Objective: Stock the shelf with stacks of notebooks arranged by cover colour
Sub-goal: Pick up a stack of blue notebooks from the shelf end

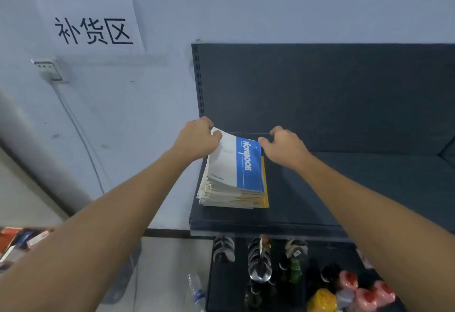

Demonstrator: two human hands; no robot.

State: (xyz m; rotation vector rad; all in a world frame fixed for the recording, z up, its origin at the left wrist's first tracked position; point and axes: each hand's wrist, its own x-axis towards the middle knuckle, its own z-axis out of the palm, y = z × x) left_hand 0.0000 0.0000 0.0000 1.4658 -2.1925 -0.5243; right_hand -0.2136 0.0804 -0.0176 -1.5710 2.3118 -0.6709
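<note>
Only one stack (231,193) of notebooks is seen on the shelf (344,183), so I judge the task is at an early stage and more stacks of other colours are still to come. The stack lies flat at the left end of the shelf, near its front edge. The lower notebooks show yellow edges, but the top notebook (248,164) has a blue band. So this one is perhaps not in its final place, or the colours are not yet separated.

The long axis of the top notebook runs from the front edge of the shelf toward its back panel, a little slanted. The blue band is on the right side, and the word NOTEBOOK reads from the back end toward the front.

The left hand (197,139) pinches the back left corner with curled fingers and thumb. The right hand (283,146) seems to pinch the back right corner, but its fingertips are hidden.
</note>
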